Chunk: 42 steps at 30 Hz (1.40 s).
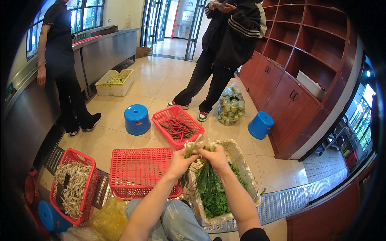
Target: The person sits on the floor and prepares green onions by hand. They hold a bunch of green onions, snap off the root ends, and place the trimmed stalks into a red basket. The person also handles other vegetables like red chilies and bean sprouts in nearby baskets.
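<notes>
My left hand [181, 164] grips a bunch of scallions [190, 147], white ends up and green leaves hanging. In my right hand [216, 157] is a second bunch of scallions [206, 177], with its leaves drooping. Both hands are close together over the left side of a white foam box [238, 149]. Leafy green herbs [213, 200] fill the bottom of that box. Left of my hands is a red plastic basket [141, 168] that appears turned upside down. Beyond them, red and green chillies [178, 128] lie in another red basket [161, 116].
At left, a red basket [93, 180] holds small pale dried fish-like pieces [77, 188]. Blue stools [137, 119] and a bag of vegetables [230, 107] stand ahead. One person [226, 45] stands beyond the chillies; another [60, 60] is by the steel counter [105, 45].
</notes>
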Available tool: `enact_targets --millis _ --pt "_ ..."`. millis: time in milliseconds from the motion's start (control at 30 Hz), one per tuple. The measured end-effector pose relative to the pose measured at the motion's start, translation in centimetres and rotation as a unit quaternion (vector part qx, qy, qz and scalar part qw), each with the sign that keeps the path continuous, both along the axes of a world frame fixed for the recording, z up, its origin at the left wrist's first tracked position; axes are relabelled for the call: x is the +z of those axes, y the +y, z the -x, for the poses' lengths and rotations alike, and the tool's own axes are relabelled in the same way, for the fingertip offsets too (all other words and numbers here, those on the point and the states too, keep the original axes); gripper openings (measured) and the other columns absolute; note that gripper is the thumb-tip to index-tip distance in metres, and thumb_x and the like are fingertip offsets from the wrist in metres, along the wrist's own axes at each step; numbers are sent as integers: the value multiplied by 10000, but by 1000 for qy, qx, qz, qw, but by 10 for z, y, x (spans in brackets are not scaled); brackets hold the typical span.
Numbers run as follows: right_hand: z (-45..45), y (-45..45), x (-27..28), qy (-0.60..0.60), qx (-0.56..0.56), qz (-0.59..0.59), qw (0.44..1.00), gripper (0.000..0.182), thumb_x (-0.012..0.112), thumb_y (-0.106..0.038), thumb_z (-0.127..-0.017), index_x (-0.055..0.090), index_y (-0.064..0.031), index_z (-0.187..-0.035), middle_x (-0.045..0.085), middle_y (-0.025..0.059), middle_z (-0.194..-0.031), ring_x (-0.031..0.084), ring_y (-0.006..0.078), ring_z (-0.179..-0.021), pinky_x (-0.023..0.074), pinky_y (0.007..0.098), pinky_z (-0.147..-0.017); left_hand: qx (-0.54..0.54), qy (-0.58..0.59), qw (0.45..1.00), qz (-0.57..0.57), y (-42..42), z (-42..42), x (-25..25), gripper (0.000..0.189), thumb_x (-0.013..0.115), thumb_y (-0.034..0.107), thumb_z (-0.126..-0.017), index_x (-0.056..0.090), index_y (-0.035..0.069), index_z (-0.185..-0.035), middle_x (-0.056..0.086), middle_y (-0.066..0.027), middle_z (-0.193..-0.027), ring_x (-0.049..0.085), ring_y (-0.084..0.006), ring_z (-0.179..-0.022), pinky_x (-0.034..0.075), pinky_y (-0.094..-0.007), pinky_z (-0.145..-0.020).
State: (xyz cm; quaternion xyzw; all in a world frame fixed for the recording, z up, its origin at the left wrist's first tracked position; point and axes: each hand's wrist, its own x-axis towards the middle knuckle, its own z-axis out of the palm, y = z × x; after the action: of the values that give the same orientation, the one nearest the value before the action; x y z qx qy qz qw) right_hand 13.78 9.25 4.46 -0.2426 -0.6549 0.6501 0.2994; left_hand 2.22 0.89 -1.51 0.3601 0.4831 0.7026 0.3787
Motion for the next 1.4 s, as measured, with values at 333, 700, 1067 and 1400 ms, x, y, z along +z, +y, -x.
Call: enact_targets --millis 333,700,1067,1400 --pt "-27 41 23 113 -127 16 985 75 622 -38 -737 558 -42 -775 510 5 -601 448 91 -479 347 208 -454 -15 67 996 50 -4 7 -2 119 623 43 -793 608 -40 -878 626 -51 -768 577 -106 -703 454 -248 -651" --pt "-17 14 -12 88 17 27 996 176 636 -48 -769 620 1 -936 619 34 -794 562 99 -659 452 230 -604 -57 -19 998 19 0 -11 3 147 628 38 -793 609 -47 -911 641 -83 -843 612 -139 -742 488 -257 -702" --pt "-11 13 4 81 22 43 996 152 639 -79 -787 588 -2 -907 554 27 -635 525 112 -529 424 237 -499 38 168 980 100 0 -5 1 194 616 53 -807 604 -20 -986 642 -51 -815 593 -124 -756 469 -275 -683" --pt "-11 9 9 77 -5 92 993 128 660 -102 -765 588 -13 -822 556 42 -622 509 122 -496 401 243 -474 -44 8 999 -28 -4 -7 6 158 646 132 -812 603 -2 -882 566 9 -691 508 -72 -614 396 -229 -547"
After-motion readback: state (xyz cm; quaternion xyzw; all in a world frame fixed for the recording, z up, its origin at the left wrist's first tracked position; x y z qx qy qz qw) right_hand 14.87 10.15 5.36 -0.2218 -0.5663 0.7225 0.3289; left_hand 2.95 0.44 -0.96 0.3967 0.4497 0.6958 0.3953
